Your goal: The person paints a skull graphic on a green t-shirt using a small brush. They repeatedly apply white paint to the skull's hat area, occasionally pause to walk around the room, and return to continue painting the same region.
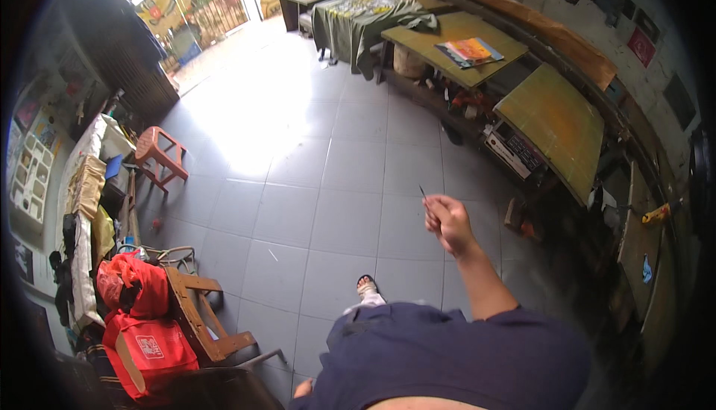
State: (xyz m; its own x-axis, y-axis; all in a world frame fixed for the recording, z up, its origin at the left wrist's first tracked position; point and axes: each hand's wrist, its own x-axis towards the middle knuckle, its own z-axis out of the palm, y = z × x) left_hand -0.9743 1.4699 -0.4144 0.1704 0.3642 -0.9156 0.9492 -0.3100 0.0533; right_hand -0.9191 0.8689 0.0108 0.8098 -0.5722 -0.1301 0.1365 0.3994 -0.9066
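Note:
My right hand (449, 225) is raised out ahead of me over the tiled floor, its fingers closed in a pinch. From it sticks a thin dark pointed stick (422, 190); its kind is too small to make out, and the rest is hidden inside the fingers. Of my left hand (303, 389) only a small part shows low down beside my dark blue shirt (447, 346), so its fingers cannot be read. One sandalled foot (367, 285) is on the grey tiles.
Boards (556, 130) on low stands line the right side, one bearing a colourful booklet (470, 52) and another a green shirt (362, 14). To the left are a red plastic stool (160, 156), a wooden chair (212, 339) and red bags (153, 350). Beyond lies a bright doorway (205, 7).

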